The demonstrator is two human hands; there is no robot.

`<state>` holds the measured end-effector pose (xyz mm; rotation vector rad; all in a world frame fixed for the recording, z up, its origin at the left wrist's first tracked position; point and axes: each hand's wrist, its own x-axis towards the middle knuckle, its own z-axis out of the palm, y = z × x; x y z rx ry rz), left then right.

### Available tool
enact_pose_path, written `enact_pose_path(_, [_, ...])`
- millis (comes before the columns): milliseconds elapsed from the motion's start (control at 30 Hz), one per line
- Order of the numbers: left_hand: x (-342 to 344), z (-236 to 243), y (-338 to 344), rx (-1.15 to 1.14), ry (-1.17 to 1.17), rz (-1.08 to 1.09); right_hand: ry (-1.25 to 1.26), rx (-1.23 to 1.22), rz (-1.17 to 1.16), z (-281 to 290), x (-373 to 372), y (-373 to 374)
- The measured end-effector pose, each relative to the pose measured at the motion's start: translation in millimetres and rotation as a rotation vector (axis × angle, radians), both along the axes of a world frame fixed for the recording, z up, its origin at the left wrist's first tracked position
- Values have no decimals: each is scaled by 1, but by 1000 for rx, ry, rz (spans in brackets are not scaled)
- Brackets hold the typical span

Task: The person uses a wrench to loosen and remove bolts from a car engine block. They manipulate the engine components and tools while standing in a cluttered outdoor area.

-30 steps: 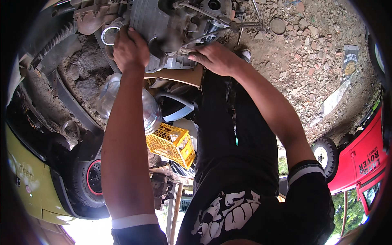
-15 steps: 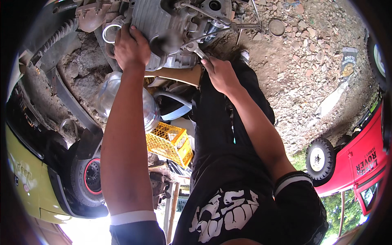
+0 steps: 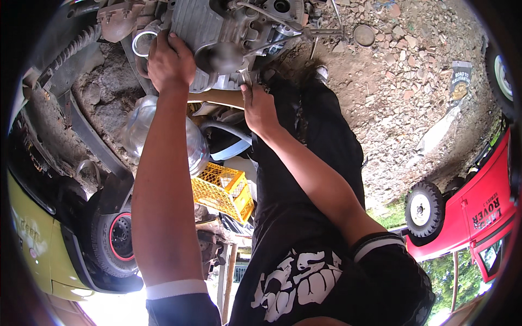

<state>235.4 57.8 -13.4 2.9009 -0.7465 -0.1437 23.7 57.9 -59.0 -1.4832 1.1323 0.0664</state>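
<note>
Against one engine (image 3: 198,24), left hand (image 3: 171,64) rests, grip unclear; right hand (image 3: 260,110) grasps one wrench (image 3: 246,77).

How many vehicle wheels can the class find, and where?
3: a red-rimmed wheel by the yellow-green vehicle, lower left; a white-centred wheel on the red vehicle, lower right; a partly visible wheel at upper right. Others may be hidden.

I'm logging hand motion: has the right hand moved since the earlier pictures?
Yes: the right hand has moved leftward, judged against the ribbed metal casing.
</note>
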Motion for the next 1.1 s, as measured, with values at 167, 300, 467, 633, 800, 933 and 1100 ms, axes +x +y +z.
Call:
enact_pose_path(167, [0, 2, -2, -6, 26, -7, -51, 2, 244, -14, -28, -61])
enact_pose_path(300, [-1, 10, -3, 39, 70, 22, -20, -59, 475, -22, -28, -99])
enact_pose_path(467, [-1, 8, -3, 50, 68, 29, 68, -15, 225, -18, -33, -117])
enact_pose_path(633, [-1, 9, -3, 56, 59, 42, -26, 67, 191, -40, -9, -117])
enact_pose_path(800, [-2, 3, -2, -8, 14, -16, -60, 18, 85, -36, 16, -106])
enact_pose_path(933, [-2, 1, 0, -14, -7, -23, -86, 117, -64, -41, 12, -96])
enact_pose_path(1100, [0, 1, -1, -17, 18, -39, -77, 68, -80, -26, -6, -98])
